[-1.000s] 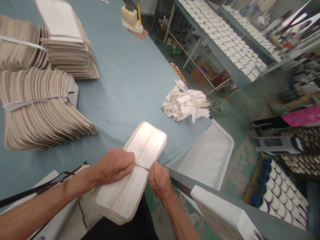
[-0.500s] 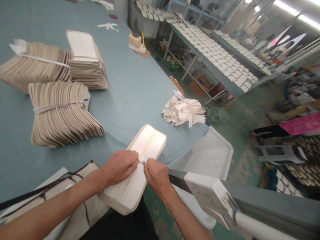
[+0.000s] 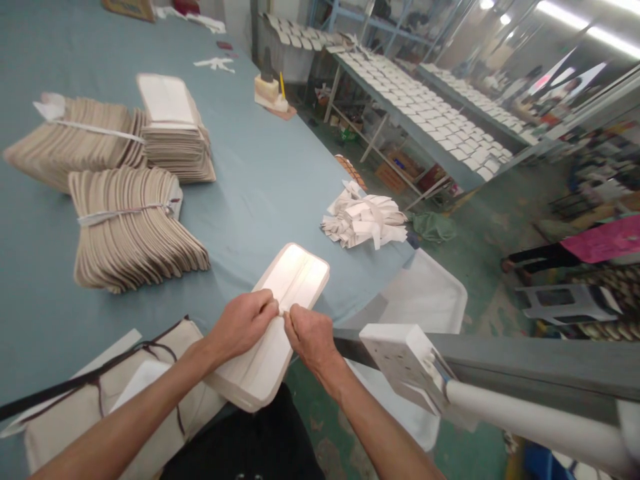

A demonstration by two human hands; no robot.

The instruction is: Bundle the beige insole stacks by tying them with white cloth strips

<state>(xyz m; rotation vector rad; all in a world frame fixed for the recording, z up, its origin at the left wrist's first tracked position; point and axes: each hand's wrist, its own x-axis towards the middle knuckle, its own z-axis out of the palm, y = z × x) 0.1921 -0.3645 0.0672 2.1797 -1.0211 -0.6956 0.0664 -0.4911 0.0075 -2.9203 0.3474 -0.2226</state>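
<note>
A stack of white, round-cornered flat pieces (image 3: 303, 267) lies slantwise at the table's front edge, close to my body. Around its middle runs a narrow pale tie strip (image 3: 281, 313). My left hand (image 3: 246, 323) is closed on one end of the strip, knuckles resting over the stack. Pinched in my right hand (image 3: 313, 335) is the other end, just beside the left. Most of the strip is hidden by my fingers. Left of the stack sits a tied bundle of beige pieces (image 3: 133, 230), its pieces fanned out.
Behind that bundle are another tied bundle (image 3: 95, 133) and a stack with a white top (image 3: 167, 100). Loose pale strips (image 3: 367, 217) lie to the right. A white socket box (image 3: 395, 363) on a rail and a white plastic bin (image 3: 430, 290) flank my right arm.
Both hands keep hold of the strip, now with fists a little closer together. The view has shifted slightly; the stack appears slightly higher.
</note>
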